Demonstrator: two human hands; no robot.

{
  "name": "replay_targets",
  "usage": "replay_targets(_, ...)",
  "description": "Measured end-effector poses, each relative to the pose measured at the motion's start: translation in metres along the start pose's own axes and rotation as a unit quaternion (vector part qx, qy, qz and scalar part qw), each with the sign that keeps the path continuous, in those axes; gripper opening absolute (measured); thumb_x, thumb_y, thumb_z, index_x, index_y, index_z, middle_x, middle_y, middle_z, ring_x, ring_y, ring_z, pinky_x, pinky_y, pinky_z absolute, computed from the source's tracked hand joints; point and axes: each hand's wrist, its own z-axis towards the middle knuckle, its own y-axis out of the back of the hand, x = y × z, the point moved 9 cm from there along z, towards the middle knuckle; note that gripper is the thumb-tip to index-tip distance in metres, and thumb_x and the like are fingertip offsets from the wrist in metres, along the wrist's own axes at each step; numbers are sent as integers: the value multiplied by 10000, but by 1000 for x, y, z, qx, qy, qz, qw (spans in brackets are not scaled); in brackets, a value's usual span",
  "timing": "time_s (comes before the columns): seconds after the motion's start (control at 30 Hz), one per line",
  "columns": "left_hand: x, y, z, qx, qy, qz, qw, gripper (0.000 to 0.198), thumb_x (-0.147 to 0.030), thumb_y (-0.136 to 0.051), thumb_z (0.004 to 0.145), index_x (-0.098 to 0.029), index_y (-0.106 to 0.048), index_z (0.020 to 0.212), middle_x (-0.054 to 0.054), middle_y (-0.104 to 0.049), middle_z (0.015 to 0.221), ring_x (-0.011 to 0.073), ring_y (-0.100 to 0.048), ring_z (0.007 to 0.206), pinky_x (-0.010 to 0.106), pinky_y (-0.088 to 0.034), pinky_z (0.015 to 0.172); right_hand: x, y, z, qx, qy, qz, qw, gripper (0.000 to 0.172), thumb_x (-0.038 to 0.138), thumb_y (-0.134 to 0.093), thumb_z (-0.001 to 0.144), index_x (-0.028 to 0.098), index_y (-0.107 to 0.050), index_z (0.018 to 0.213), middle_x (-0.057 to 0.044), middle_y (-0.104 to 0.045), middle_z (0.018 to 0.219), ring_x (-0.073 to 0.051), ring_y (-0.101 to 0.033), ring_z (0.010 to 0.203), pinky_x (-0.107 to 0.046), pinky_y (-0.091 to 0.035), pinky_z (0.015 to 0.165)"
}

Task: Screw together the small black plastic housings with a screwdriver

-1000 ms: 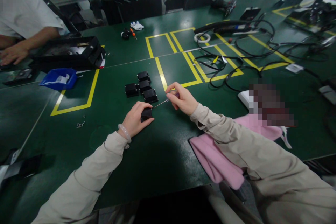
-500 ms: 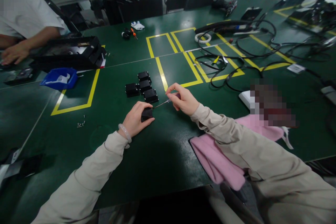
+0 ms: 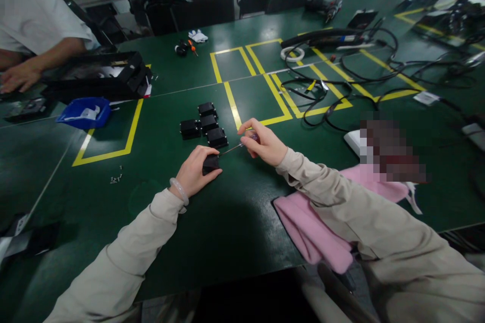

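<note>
Two hands were at work: our left hand [image 3: 195,171] had fingers clamped on a small black box-shaped piece [image 3: 211,164] on the smooth green tabletop [image 3: 227,242], near four sim. black box-shaped pieces [image 3: 209,123]. Our right hand [image 3: 263,142] pinched a thin metal-shaft screwdriver w/ purplish handle [image 3: 232,150], tip at the piece's far-right corner. Vs. a moment ago, almost nothing changed; work at this corner was prob. unfinished. Screw turning: we couldn't tell.
</note>
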Motion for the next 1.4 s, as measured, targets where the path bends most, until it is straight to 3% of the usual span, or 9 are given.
replay_targets(0.1, 0, 0, 0, 0, 5, 1, 1000, 343, -271, -667, 829, -181, -515, 1123, 80, -576, 1087, 240, -572, 1039, 399, -494, 896, -6, 2, 0, -13, -30, -1, 999, 112, 297, -466, 935, 199, -435, 889, 136, -395, 432, -51, -406, 331, -179, -299, 387)
replay_targets(0.27, 0, 0, 0, 1, 4, 1, 1000, 340, -278, -661, 831, -185, -513, 1124, 83, -576, 1082, 247, -577, 1038, 405, -499, 890, 1, 1, 0, -4, 7, -7, 1000, 81, 204, -479, 900, 189, -433, 965, 130, -434, 496, -54, -445, 383, -183, -340, 429)
replay_targets(0.43, 1, 0, 0, 3, 9, 4, 1000, 342, -275, -658, 832, -195, -509, 1128, 77, -575, 1092, 248, -574, 1051, 413, -500, 897, -5, 2, -1, -11, -17, -9, 1000, 99, 289, -455, 938, 200, -436, 898, 139, -397, 436, -52, -406, 342, -186, -318, 412)
replay_targets(0.6, 0, 0, 0, 1, 6, 2, 1000, 339, -276, -659, 832, -194, -511, 1125, 76, -574, 1091, 247, -575, 1054, 409, -499, 901, 0, 1, -1, 0, 9, -14, 1000, 94, 172, -480, 900, 183, -435, 982, 135, -422, 514, -46, -446, 386, -186, -350, 450)
replay_targets(0.77, 0, 0, 0, 0, 2, 2, 1000, 349, -269, -667, 829, -173, -514, 1128, 85, -577, 1087, 243, -573, 1046, 396, -495, 904, -4, 2, -1, -6, -9, -12, 1000, 82, 261, -474, 930, 195, -435, 903, 137, -404, 467, -45, -411, 354, -186, -320, 417)
replay_targets(0.97, 2, -1, -1, 3, 11, 4, 1000, 337, -279, -654, 837, -191, -512, 1129, 80, -577, 1096, 250, -574, 1059, 413, -498, 904, -1, 1, -1, -5, 12, -16, 1000, 105, 181, -498, 887, 187, -437, 971, 138, -418, 505, -44, -434, 379, -183, -337, 440)
replay_targets(1.13, 1, -1, 0, 3, 9, -1, 1000, 341, -274, -660, 832, -193, -511, 1128, 80, -575, 1095, 247, -574, 1053, 415, -500, 902, -9, 3, -2, -17, -33, -13, 999, 111, 307, -453, 939, 203, -438, 906, 141, -378, 425, -57, -396, 332, -193, -293, 399)
replay_targets(1.3, 1, -1, 0, 3, 7, 2, 1000, 343, -270, -663, 833, -189, -509, 1128, 80, -572, 1092, 243, -570, 1054, 406, -497, 906, 2, 3, -2, -16, 16, -33, 999, 96, 183, -470, 896, 186, -433, 985, 133, -399, 510, -54, -419, 393, -204, -341, 472)
replay_targets(1.4, 1, 0, 0, 4, 8, 4, 1000, 345, -277, -665, 832, -187, -509, 1127, 80, -569, 1093, 244, -572, 1053, 398, -497, 903, 0, 4, -2, -22, 6, -36, 999, 105, 243, -488, 905, 185, -437, 976, 130, -401, 504, -63, -427, 401, -213, -344, 481)
